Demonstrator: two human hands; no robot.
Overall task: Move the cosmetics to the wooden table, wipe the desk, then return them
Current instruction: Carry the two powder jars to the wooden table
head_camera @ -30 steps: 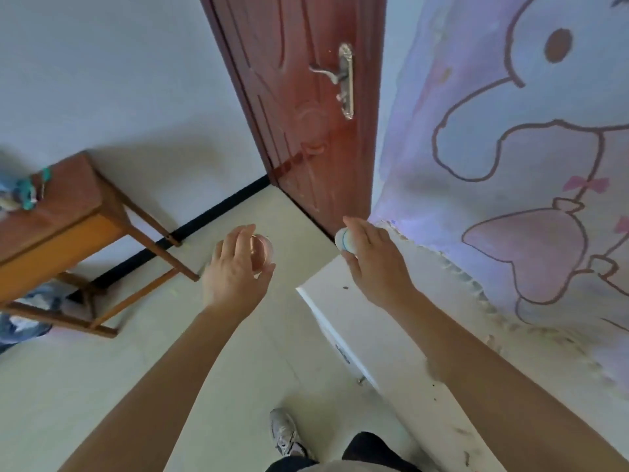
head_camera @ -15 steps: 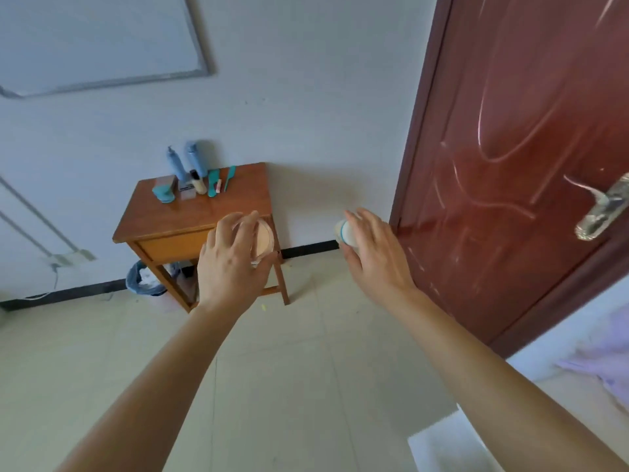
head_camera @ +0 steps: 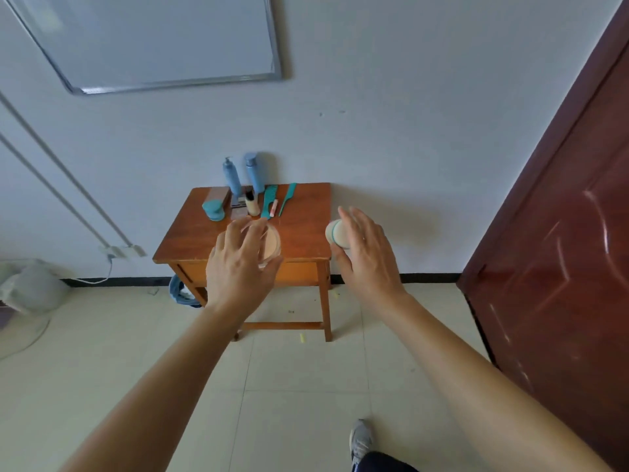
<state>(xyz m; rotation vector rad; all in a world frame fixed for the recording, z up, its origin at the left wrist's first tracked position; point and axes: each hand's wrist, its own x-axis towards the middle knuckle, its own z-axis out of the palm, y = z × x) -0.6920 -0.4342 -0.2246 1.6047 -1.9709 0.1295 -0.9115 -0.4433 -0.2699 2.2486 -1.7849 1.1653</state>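
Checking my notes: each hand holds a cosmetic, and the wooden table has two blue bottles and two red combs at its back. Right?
Not quite. The combs are teal, not red, as the head view shows. The rest stands: the left hand holds a compact, the right hand a jar, and two blue bottles stand at the table's back.

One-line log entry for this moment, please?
left hand: holds round compact | right hand: holds white jar | wooden table: ahead
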